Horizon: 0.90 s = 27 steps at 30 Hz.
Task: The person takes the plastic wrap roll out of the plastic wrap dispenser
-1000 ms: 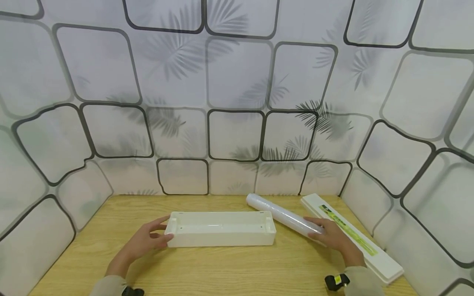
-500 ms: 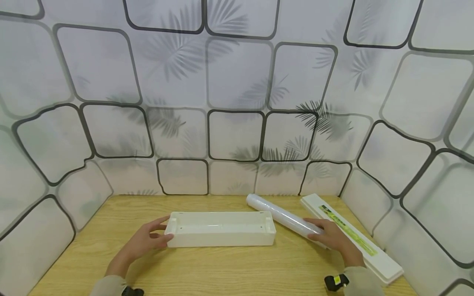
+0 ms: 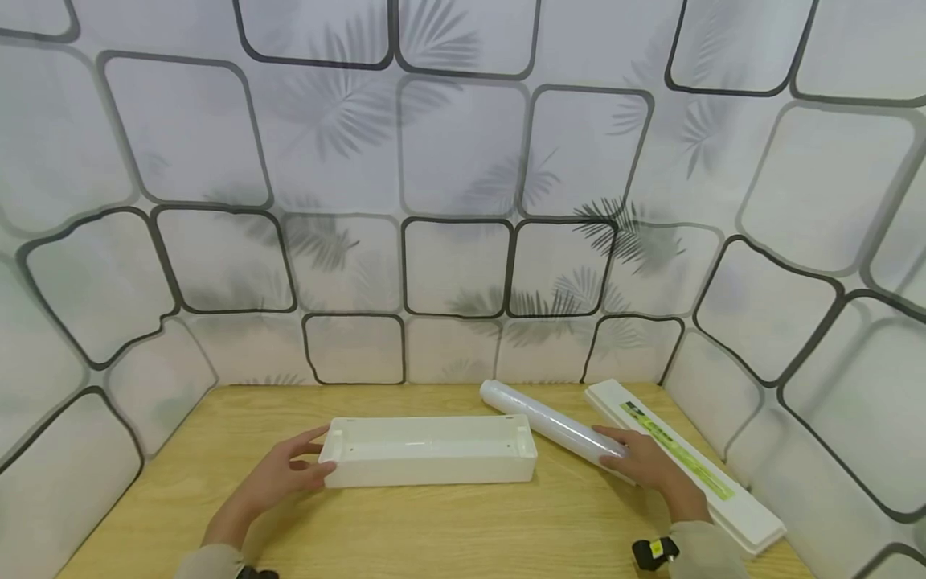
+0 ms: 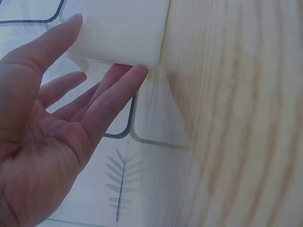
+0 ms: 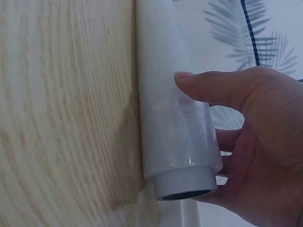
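A long, open-topped white plastic box [image 3: 430, 470] lies lengthwise on the wooden table. My left hand [image 3: 278, 478] is at its left end, thumb by the front corner. In the left wrist view, nearly straight fingertips touch the end edge of the box [image 4: 120, 30]. To the right, a roll of clear plastic wrap [image 3: 553, 424] lies slantwise. My right hand [image 3: 644, 462] holds its near end. The right wrist view shows the thumb on one side of the roll [image 5: 170, 127] and the other fingers partly hidden behind it; its hollow core sticks out.
A long, flat white lid-like piece [image 3: 748, 515] with a green label [image 3: 680, 450] lies slantwise beyond the right hand. Patterned cloth-like walls [image 3: 463, 346] enclose the wooden table [image 3: 448, 531] at the back and both sides.
The head view has shifted very slightly. Both hands, the box and the roll keep their places relative to each other.
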Available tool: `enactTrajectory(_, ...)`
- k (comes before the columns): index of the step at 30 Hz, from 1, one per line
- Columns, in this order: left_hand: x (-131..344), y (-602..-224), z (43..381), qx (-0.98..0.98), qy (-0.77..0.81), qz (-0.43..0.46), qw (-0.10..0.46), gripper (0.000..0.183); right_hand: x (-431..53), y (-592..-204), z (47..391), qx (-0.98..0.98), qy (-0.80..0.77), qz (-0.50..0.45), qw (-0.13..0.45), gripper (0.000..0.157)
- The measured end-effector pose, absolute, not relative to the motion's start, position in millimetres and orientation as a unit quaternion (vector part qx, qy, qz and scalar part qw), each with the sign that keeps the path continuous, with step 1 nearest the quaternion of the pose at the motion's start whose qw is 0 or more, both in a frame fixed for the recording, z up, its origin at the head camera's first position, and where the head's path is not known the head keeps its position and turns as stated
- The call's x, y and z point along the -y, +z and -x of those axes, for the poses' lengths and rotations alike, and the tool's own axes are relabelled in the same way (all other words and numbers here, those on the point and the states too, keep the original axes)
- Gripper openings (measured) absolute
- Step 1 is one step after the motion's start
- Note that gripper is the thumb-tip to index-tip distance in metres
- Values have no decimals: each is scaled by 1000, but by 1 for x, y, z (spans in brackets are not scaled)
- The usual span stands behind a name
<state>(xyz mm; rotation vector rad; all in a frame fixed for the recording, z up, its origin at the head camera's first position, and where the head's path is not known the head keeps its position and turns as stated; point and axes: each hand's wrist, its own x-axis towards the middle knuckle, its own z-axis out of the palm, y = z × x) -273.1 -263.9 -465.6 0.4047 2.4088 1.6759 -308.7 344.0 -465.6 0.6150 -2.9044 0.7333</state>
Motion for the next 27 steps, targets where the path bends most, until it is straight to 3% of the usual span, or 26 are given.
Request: enactTrajectory(27, 264, -464, 271, -812, 559, -137, 94, 81, -340, -455, 303, 953, 249, -171, 35, 46)
